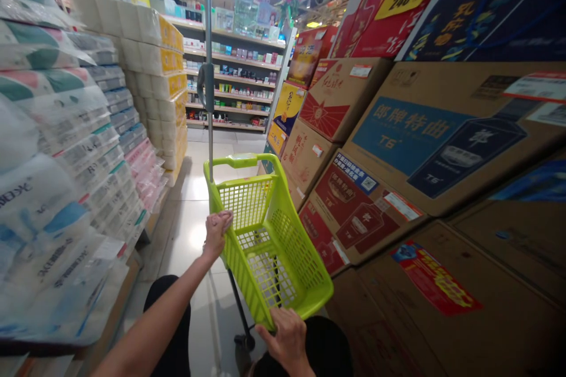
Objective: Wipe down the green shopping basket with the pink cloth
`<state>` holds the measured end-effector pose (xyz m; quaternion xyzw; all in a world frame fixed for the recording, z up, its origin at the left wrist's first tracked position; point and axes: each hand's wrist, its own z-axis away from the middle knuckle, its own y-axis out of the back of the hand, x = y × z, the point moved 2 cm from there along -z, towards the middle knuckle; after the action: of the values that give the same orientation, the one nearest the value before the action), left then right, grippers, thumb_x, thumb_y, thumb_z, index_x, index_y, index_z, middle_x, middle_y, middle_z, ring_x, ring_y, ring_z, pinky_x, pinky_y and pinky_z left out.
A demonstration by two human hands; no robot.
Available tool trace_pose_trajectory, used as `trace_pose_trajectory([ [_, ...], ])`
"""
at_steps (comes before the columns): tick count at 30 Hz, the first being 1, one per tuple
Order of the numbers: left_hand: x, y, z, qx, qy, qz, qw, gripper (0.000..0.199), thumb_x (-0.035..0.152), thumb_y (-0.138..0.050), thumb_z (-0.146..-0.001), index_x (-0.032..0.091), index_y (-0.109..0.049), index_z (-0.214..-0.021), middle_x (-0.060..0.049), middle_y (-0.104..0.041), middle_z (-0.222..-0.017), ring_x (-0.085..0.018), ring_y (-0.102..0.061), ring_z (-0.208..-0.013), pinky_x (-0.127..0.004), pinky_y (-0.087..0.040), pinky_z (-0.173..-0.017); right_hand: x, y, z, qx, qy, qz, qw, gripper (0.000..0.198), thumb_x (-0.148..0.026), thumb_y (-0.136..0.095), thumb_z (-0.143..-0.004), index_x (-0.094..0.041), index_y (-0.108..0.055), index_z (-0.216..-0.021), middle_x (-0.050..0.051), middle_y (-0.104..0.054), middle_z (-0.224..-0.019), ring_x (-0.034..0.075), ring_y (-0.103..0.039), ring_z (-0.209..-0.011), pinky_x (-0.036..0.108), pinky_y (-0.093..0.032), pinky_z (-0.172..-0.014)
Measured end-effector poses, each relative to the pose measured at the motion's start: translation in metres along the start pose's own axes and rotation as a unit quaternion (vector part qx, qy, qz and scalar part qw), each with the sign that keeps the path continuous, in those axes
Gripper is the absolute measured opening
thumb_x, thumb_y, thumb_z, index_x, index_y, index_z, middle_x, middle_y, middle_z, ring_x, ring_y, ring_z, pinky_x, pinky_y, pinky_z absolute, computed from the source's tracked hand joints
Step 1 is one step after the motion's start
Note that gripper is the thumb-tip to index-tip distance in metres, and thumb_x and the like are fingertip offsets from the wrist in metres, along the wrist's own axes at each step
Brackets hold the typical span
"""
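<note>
Green basket cart (pixel 297 241): stood in the aisle between both hands, tilted in view, just beside the right-hand cartons; contact with them couldn't be told.
Left hand (pixel 216 234): fingers curled over the cart's left rim, narrow grip.
Right hand (pixel 285 333): closed over the near rim, thumb to the left.
Grey pole (pixel 210 141): rose from the far left corner, clip-like plastic piece (pixel 206 87) partway up; neither hand was on it. Pole looked prone to snagging or swinging if the cart was steered by the rim alone.
Caster wheel (pixel 245 340): showed below on the tile floor (pixel 197 212); uneven pull from the two hands could have skewed it, judging by the offset grips.
Person's legs: dark, close behind the cart; a shin or foot knock was possible if it got pulled back.
Liquor cartons (pixel 393 135): stacked high at right; a swing that way could have scraped the basket or pinched fingers on that side.
Tissue packs (pixel 48 100): soft wrapped pile at left; a sideways bump from pole or elbow might have dislodged some.
</note>
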<state>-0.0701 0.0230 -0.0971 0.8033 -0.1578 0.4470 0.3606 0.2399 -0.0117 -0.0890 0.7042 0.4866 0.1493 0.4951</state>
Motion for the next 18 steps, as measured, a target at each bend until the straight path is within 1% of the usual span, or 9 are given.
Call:
trace_pose_trajectory([
  [1, 0.002, -0.005, 0.022, 0.001, -0.001, 0.001, 1.000, 0.033, 0.008, -0.046, -0.085, 0.013, -0.060, -0.114, -0.012, -0.045, -0.119, -0.026, -0.040, -0.118, -0.047, -0.039, -0.099, 0.000, 0.001, -0.001, 0.002, 0.000, 0.001, 1.000, 0.051, -0.062, -0.046, -0.092, -0.017, -0.047, -0.068, 0.002, -0.048, -0.062, 0.018, -0.044, -0.062, 0.031, -0.024, -0.068],
  [3, 0.009, -0.016, 0.064, -0.024, -0.011, 0.015, 1.000, 0.047, 0.004, -0.047, -0.078, 0.018, -0.061, -0.120, -0.012, -0.043, -0.119, -0.025, -0.037, -0.119, -0.044, -0.037, -0.103, 0.000, 0.006, -0.004, 0.001, 0.003, 0.002, 1.000, 0.051, -0.062, -0.045, -0.092, -0.018, -0.047, -0.069, 0.001, -0.048, -0.062, 0.018, -0.045, -0.062, 0.031, -0.024, -0.068],
  [5, 0.016, -0.024, 0.086, -0.029, 0.000, 0.033, 0.999, 0.055, 0.002, -0.045, -0.073, 0.018, -0.057, -0.125, -0.012, -0.040, -0.120, -0.023, -0.039, -0.119, -0.041, -0.035, -0.106, 0.000, 0.011, -0.007, -0.002, 0.008, 0.000, 1.000, 0.050, -0.061, -0.044, -0.093, -0.018, -0.046, -0.068, 0.001, -0.047, -0.061, 0.018, -0.044, -0.061, 0.030, -0.024, -0.067],
  [7, 0.016, -0.026, 0.081, 0.001, 0.046, 0.039, 0.998, 0.058, 0.004, -0.042, -0.076, 0.015, -0.048, -0.132, -0.014, -0.037, -0.119, -0.023, -0.038, -0.118, -0.041, -0.034, -0.107, 0.000, 0.014, -0.009, -0.008, 0.011, -0.004, 1.000, 0.051, -0.061, -0.044, -0.093, -0.017, -0.046, -0.067, 0.001, -0.047, -0.061, 0.018, -0.043, -0.061, 0.030, -0.022, -0.066],
  [9, 0.010, -0.023, 0.053, 0.044, 0.115, 0.038, 0.992, 0.058, 0.008, -0.038, -0.082, 0.010, -0.036, -0.140, -0.016, -0.034, -0.117, -0.024, -0.037, -0.116, -0.044, -0.035, -0.106, 0.001, 0.014, -0.009, -0.015, 0.010, -0.006, 1.000, 0.051, -0.061, -0.044, -0.093, -0.017, -0.045, -0.067, 0.002, -0.047, -0.061, 0.018, -0.043, -0.061, 0.030, -0.022, -0.065],
  [11, 0.001, -0.020, 0.021, 0.048, 0.167, 0.042, 0.984, 0.059, 0.011, -0.042, -0.082, 0.008, -0.035, -0.141, -0.015, -0.032, -0.113, -0.025, -0.039, -0.112, -0.042, -0.039, -0.102, 0.001, 0.012, -0.008, -0.023, 0.006, -0.009, 1.000, 0.051, -0.061, -0.044, -0.093, -0.017, -0.046, -0.068, 0.002, -0.047, -0.062, 0.018, -0.043, -0.062, 0.030, -0.022, -0.066],
  [13, -0.002, -0.019, 0.005, 0.031, 0.186, 0.043, 0.981, 0.063, 0.009, -0.045, -0.079, 0.007, -0.037, -0.141, -0.014, -0.033, -0.108, -0.024, -0.040, -0.106, -0.040, -0.043, -0.097, 0.001, 0.010, -0.007, -0.023, 0.003, -0.012, 1.000, 0.053, -0.063, -0.041, -0.094, -0.017, -0.045, -0.067, 0.002, -0.047, -0.062, 0.018, -0.042, -0.062, 0.030, -0.022, -0.066],
  [15, 0.003, -0.021, 0.016, 0.015, 0.188, 0.037, 0.981, 0.063, 0.008, -0.045, -0.078, 0.004, -0.039, -0.140, -0.012, -0.033, -0.101, -0.024, -0.041, -0.099, -0.041, -0.044, -0.093, 0.001, 0.007, -0.006, -0.016, -0.001, -0.010, 1.000, 0.055, -0.064, -0.036, -0.095, -0.017, -0.046, -0.068, 0.002, -0.047, -0.062, 0.018, -0.042, -0.062, 0.031, -0.023, -0.066],
  [18, 0.020, -0.030, 0.065, -0.016, 0.171, 0.038, 0.984, 0.059, 0.009, -0.041, -0.081, 0.004, -0.040, -0.140, -0.011, -0.035, -0.095, -0.021, -0.042, -0.090, -0.043, -0.044, -0.091, 0.002, 0.006, -0.005, -0.008, -0.004, -0.004, 1.000, 0.055, -0.064, -0.036, -0.095, -0.017, -0.048, -0.069, 0.002, -0.048, -0.062, 0.019, -0.044, -0.062, 0.031, -0.024, -0.067],
])
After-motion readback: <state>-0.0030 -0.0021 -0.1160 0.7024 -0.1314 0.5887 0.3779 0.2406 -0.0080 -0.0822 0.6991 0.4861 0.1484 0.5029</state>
